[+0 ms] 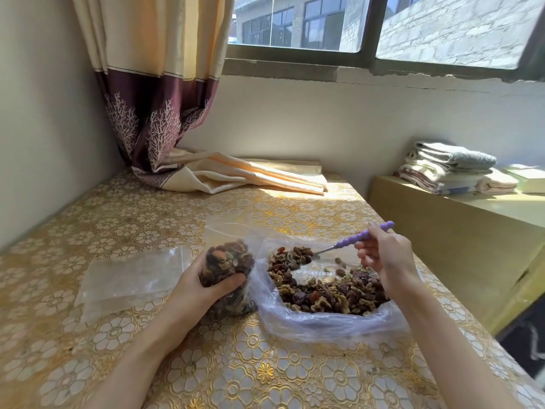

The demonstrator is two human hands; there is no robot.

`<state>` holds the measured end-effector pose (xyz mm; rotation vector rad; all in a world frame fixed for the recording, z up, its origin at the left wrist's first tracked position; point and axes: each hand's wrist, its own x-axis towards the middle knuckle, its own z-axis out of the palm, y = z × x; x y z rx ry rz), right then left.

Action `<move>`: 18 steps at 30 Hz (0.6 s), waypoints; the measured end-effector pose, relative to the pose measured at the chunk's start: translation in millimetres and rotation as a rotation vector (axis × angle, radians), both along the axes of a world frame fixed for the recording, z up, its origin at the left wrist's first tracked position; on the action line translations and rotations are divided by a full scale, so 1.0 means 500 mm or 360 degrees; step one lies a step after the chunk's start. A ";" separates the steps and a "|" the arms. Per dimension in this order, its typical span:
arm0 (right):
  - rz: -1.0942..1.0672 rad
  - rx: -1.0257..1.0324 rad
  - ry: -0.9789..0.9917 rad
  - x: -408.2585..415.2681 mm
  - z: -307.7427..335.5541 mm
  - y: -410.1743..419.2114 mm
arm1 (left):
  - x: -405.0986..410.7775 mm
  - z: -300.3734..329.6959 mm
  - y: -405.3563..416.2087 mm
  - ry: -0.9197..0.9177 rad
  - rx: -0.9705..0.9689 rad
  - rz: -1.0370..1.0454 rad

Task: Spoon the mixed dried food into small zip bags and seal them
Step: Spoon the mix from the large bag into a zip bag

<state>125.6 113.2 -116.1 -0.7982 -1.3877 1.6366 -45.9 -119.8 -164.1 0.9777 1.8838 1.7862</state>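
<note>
Purple-handled spoon (351,242) pinched by right hand (383,261); filled zip bag (228,270) gripped by left hand (197,286).
Spoon bowl lay buried in dried food (330,290).

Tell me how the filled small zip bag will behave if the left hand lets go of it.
The small zip bag looks soft-walled, so it would probably sag. Its mouth stands open, so the dried mix may spill. The left hand props it upright; it likely tips.

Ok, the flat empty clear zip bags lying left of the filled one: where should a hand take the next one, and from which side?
Probably by the top bag's near right corner, coming in from the right. The flat empty clear zip bags lie limp on the gold floral tablecloth, so only an edge can be pinched. That corner lies nearest the left hand, which now holds the filled small zip bag. Which end opens cannot be told.
</note>
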 end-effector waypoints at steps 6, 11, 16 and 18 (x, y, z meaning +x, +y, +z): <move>-0.0015 0.0082 0.0158 -0.010 0.051 -0.019 | -0.001 -0.001 0.001 0.0004 -0.0009 -0.0007; 0.0127 0.0165 0.0270 -0.043 0.105 -0.059 | 0.001 0.000 0.000 0.0000 -0.0021 0.0001; 0.0290 0.0282 0.0307 -0.084 0.120 -0.104 | 0.004 0.003 0.001 0.0008 -0.0009 0.0004; 0.0358 0.0373 0.0332 -0.097 0.118 -0.120 | 0.005 0.004 0.001 0.0011 -0.0004 0.0007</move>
